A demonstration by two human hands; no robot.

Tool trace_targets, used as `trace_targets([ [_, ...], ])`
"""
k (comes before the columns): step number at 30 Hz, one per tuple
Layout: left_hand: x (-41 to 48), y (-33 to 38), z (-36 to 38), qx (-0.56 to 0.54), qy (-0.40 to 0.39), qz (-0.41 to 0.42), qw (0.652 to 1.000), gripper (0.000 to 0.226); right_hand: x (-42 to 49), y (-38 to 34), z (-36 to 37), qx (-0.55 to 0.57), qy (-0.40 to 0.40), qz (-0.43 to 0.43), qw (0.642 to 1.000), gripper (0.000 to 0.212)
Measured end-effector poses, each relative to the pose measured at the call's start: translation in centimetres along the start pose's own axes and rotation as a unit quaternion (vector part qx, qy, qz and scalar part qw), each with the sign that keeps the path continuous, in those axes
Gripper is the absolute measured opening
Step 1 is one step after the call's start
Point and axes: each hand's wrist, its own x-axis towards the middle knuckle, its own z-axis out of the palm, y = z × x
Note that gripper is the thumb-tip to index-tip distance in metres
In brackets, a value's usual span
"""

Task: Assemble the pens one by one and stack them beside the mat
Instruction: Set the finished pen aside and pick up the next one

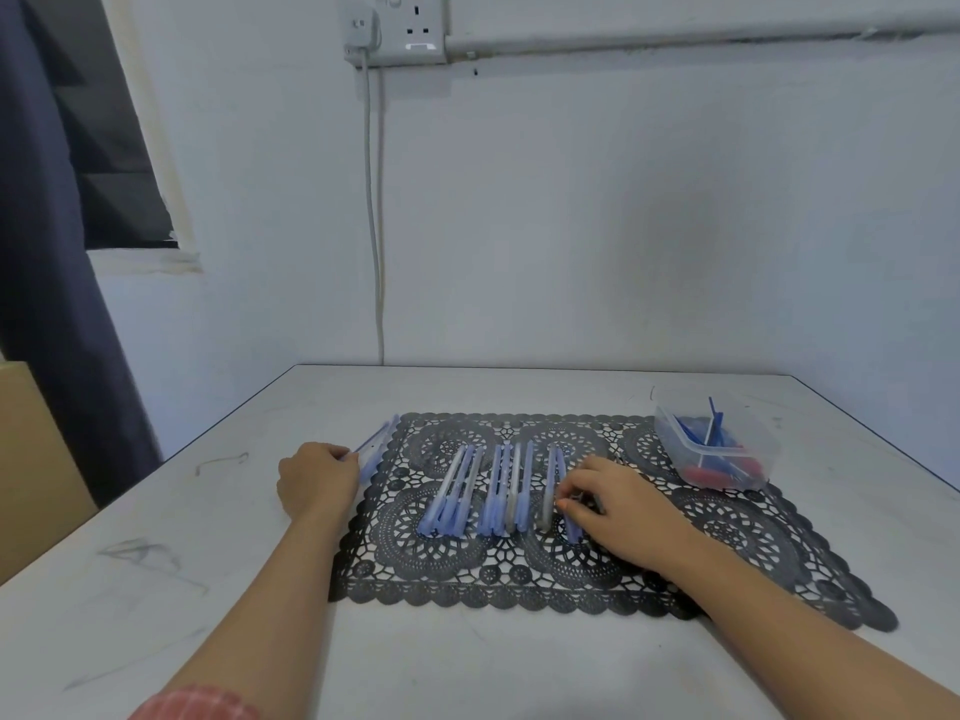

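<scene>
On mat [519,579], tub [763,449] holds blue refills [714,423] (red caps [711,475]); left hand [317,483] grips pen [376,441]; right hand [618,506] pinches second pen [573,532].

Dim, bluish, even light with faint shadows; the picture is soft and bows at its edges.

Bare tabletop [467,667] near and left of mat [737,543] gave passage. Pen row [498,491] blocked mat centre, tub [719,452] far-right corner, wall [623,226] closed the far side.

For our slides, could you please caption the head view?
Left hand holds a pen at the left edge of the lace mat; right hand pinches a pen part from the row.
</scene>
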Motion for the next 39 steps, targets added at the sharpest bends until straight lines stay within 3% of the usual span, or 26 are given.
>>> trace_targets([
  [3, -0.1, 0.1, 0.1, 0.028, -0.003, 0.003, 1.0, 0.019, 0.0, 0.0, 0.0, -0.003, 0.002, 0.004, 1.0, 0.012],
  [12, -0.3, 0.6, 0.1, -0.05, -0.02, 0.001, 0.999, 0.032, 0.0, -0.1, -0.1, -0.009, 0.014, 0.031, 0.999, 0.007],
  [19, 0.1, 1.3, -0.9, -0.04, -0.089, -0.029, 0.995, 0.01, 0.1, 0.1, -0.4, -0.003, 0.021, 0.077, 0.997, 0.005],
  [24, 0.5, 0.8, -0.8, -0.036, -0.077, -0.007, 0.996, 0.028, 0.2, 0.0, -0.5, 0.014, 0.031, 0.095, 0.995, 0.003],
  [32, 0.6, 0.5, -0.5, -0.062, -0.07, 0.016, 0.995, 0.023, 0.1, -0.3, -0.6, 0.023, 0.021, 0.131, 0.991, 0.034],
  [39, 0.4, 0.5, -0.3, -0.06, -0.063, 0.025, 0.996, 0.017, 0.3, -0.6, -0.9, 0.012, 0.044, 0.145, 0.988, 0.041],
])
